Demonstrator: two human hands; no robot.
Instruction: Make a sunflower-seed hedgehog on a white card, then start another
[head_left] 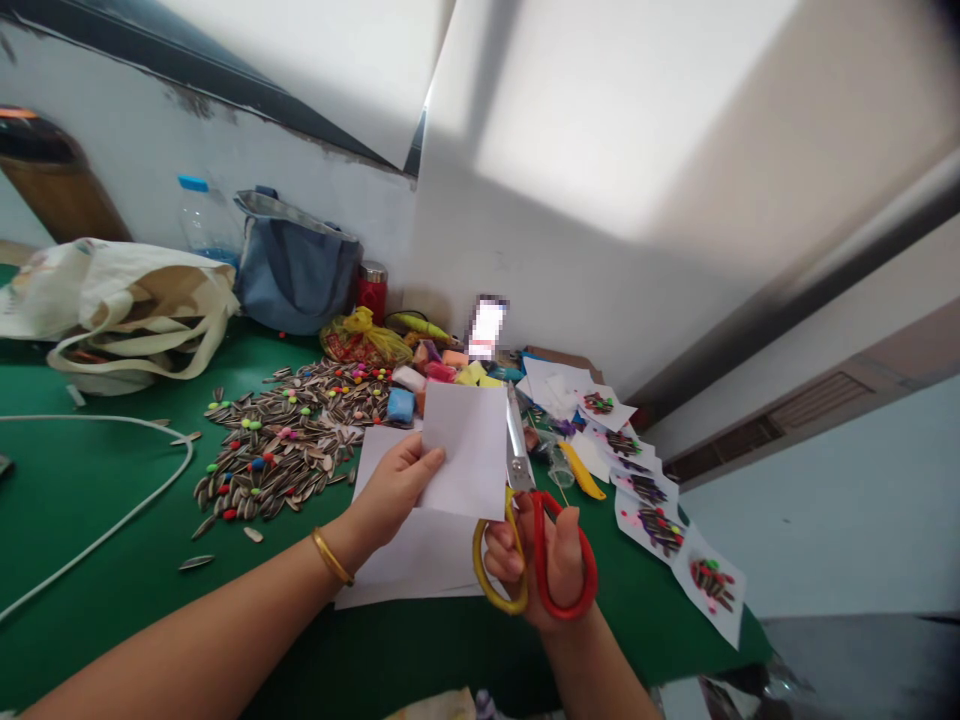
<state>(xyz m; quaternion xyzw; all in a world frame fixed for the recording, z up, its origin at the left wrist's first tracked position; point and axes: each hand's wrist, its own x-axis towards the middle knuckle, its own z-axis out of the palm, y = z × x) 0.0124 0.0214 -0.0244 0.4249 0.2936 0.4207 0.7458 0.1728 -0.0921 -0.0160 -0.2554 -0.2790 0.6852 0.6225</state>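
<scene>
Between the thumb and fingers of my left hand (397, 492) is a white sheet of paper (465, 450), lifted above the table. My right hand (551, 560) grips a pair of scissors (519, 455) by a yellow loop and a red loop. The blades point away from me along the sheet's right edge; whether they touch the paper I cannot tell. Beneath the held sheet, more white paper (409, 560) lies flat on the green table (315, 660). To the left spreads a pile of striped sunflower seeds (292, 430) dotted with small coloured balls.
Along the right edge run several paper cards (712, 580) bearing seeds and coloured bits. A yellow-handled tool (581, 470) lies near them. Coloured clay packs (442, 372), a blue bag (296, 265), a red flask (373, 290) and a white tote (142, 300) stand behind. A white cable (150, 490) curves at left.
</scene>
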